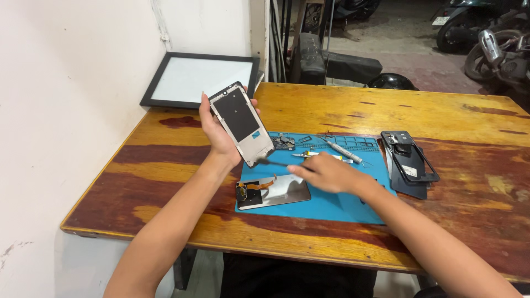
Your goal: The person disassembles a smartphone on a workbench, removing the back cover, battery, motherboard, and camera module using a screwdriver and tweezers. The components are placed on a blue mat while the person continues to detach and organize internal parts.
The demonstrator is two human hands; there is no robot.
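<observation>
On the wooden worktop, largest to smallest, with places given from the blue repair mat:

1. Worktop: worn, streaked in yellow and dark red; it carries all the items below.
2. Black picture frame: well beyond the mat's far left corner, leaning on the wall.
3. Blue repair mat: flat, near the middle of the worktop.
4. Phone frame: held above the mat's far left corner, clear of its surface. Thin metal rim with a dark inner plate. Judged light and fairly stiff, but liable to bend or scratch; best gripped by its long edges, not the plate. Long axis runs from upper left to lower right, top end raised toward the wall, inner face toward the camera.
5. Left hand: closed round the phone frame from behind, fingers on its long sides.
6. Right hand: over the mat's centre, fingers pinched on a thin dark tool whose tip meets the frame's lower end.
7. Display panel: face down on the mat's near left part, orange flex cable showing.
8. Dark back cover: just off the mat's right edge.
9. Screwdriver: on the mat's far part.
</observation>
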